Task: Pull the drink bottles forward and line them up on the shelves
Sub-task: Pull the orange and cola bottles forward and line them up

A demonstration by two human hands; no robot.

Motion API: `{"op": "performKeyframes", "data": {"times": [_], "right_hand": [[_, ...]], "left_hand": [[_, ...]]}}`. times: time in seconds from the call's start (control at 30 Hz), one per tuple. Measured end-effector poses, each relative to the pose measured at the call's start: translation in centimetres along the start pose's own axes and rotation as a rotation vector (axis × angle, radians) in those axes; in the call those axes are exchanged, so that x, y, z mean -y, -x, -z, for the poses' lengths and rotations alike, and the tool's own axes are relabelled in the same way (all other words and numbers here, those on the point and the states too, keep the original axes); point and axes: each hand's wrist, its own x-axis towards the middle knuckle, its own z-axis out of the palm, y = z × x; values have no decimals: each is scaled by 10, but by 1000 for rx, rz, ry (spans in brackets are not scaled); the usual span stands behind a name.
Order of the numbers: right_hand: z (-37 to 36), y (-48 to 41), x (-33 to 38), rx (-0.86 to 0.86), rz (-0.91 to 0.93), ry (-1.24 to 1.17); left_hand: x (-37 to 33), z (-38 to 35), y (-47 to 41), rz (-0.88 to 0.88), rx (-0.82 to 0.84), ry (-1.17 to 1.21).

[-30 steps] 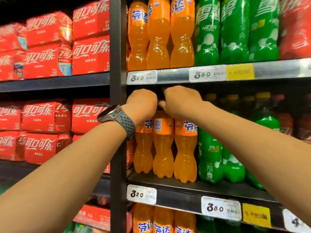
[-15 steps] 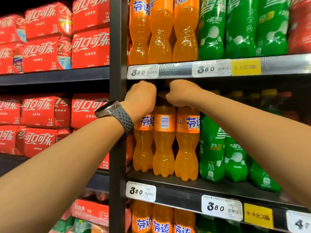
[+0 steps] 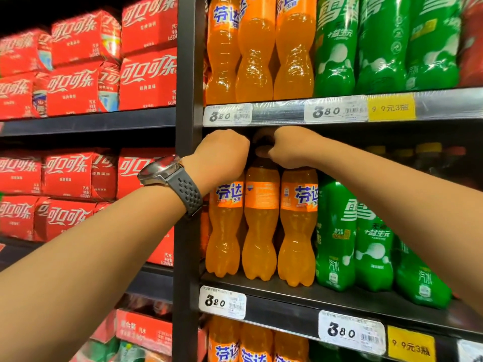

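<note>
Three upright orange bottles (image 3: 261, 220), side-by-side

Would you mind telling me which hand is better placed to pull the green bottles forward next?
Right. The right hand is at the orange bottle next to the green bottles; the left hand is two bottles farther away.

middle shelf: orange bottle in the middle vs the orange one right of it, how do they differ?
The middle orange bottle shows the fine-print side of its label; the right orange bottle shows the blue logo. The middle one's neck shows between the hands; the right one's top is hidden under the right hand. Both stand upright, same shape and colour.
</note>
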Motion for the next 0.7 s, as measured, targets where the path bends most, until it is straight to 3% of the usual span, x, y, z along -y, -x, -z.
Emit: {"op": "performKeyframes", "data": {"times": [0.1, 0.23, 0.47, 0.7], "right_hand": [[-3, 5, -4, -16, -10, 35], [-8, 8, -4, -68, -39, 30], [0, 7, -7, 8, 3, 14], [-6, 0, -5, -104, -84, -19]], "left_hand": [[0, 2, 3, -31, -29, -120], [0, 3, 6, -23, -70, -99], [2, 2, 14, -50, -163, -160], [4, 4, 19, -59, -194, -220]]}}
